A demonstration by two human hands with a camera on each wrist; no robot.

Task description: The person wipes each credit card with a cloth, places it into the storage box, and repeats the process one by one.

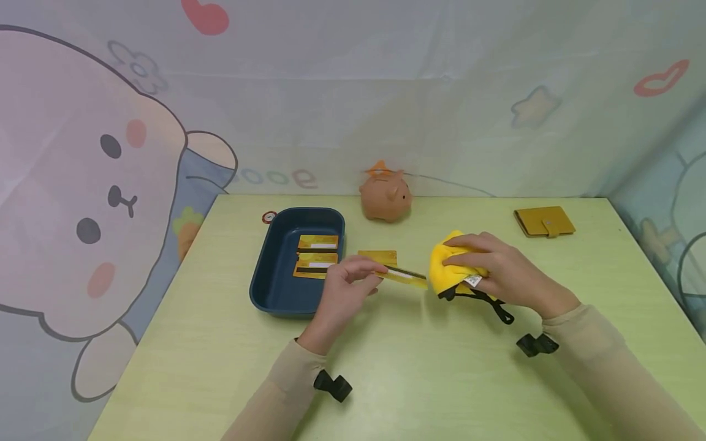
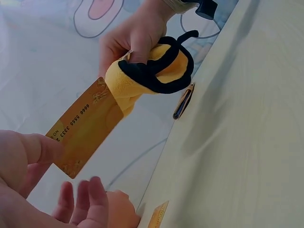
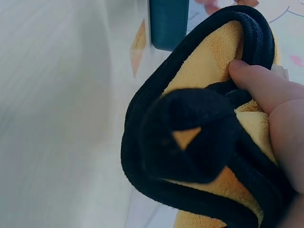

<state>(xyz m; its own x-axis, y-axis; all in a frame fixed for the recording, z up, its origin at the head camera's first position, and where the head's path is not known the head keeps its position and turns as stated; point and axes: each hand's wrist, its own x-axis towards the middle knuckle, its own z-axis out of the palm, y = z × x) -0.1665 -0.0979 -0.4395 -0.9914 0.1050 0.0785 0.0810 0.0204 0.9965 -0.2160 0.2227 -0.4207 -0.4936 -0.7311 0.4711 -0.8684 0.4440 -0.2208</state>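
Observation:
My left hand (image 1: 346, 291) pinches a gold bank card (image 1: 405, 277) by one end, between thumb and fingers. Embossed digits show on the card (image 2: 88, 128) in the left wrist view; its far end meets the cloth there. The right hand (image 1: 510, 272) grips a bunched yellow cloth (image 1: 445, 266) with black edging, a white label and a hanging loop. Up close in the right wrist view, the folded cloth (image 3: 202, 61) fills much of the picture, with the thumb (image 3: 256, 83) pressing on it. Another gold card (image 1: 380, 256) lies on the table behind the left hand.
A dark blue basin (image 1: 261, 288) stands left of the left hand, with two gold cards (image 1: 317, 243) inside. Behind are a piggy bank (image 1: 386, 199) and, at the back right, a mustard wallet (image 1: 543, 222). A small red-and-white disc (image 1: 269, 217) lies by the basin's far corner.

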